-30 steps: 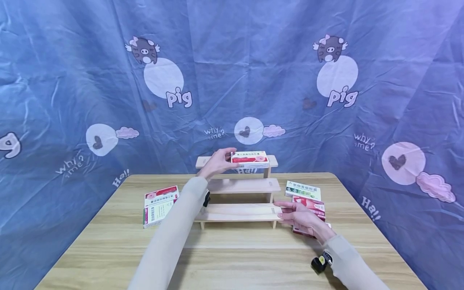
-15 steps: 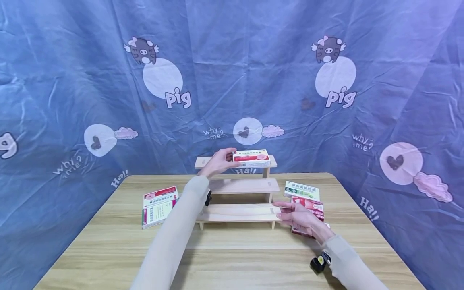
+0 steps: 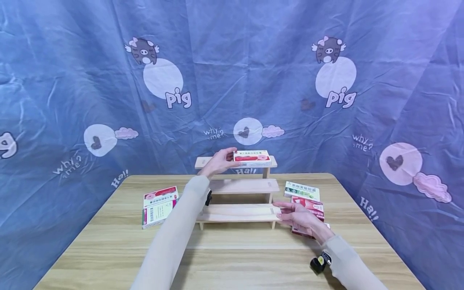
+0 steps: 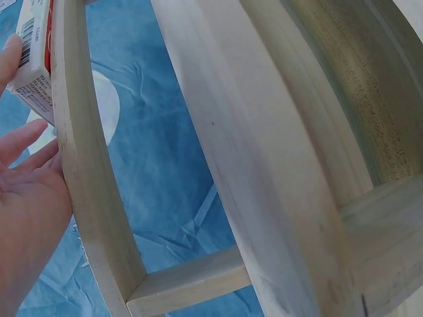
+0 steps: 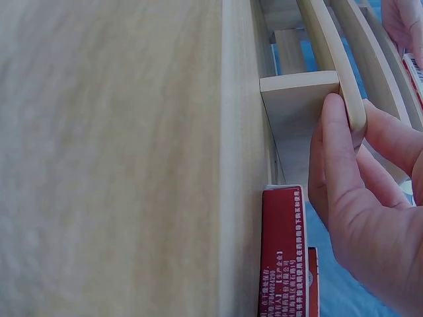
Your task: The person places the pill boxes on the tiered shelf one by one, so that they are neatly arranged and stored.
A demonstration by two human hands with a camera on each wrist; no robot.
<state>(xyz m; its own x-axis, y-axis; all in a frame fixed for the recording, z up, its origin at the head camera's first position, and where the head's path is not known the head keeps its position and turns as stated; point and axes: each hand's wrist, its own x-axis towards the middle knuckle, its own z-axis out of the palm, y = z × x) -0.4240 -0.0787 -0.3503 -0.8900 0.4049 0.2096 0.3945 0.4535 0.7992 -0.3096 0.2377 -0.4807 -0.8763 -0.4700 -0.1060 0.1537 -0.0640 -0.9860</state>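
Note:
A pale wooden three-tier display rack [image 3: 239,185] stands on the table. On the right part of its top tier lies a red-and-white medicine box [image 3: 251,158], which my left hand [image 3: 217,162] holds by its left end, thumb in front. The left wrist view shows the box's barcode end [image 4: 30,59] beside the top board. My right hand [image 3: 301,219] pinches the right end of the bottom tier, thumb above and fingers below, as the right wrist view [image 5: 373,191] shows from the side. Part of the top tier is hidden behind the box and left hand.
Two medicine boxes lie left of the rack, one red-and-white [image 3: 159,196] and one green-and-white [image 3: 157,213]. To the right are a green-and-white box [image 3: 302,191] and red boxes [image 3: 311,205], partly covered by my right hand. A blue patterned cloth [image 3: 246,80] hangs behind the table.
The medicine box in my left hand has shifted slightly to the right along the top tier. My right hand keeps its hold on the bottom tier.

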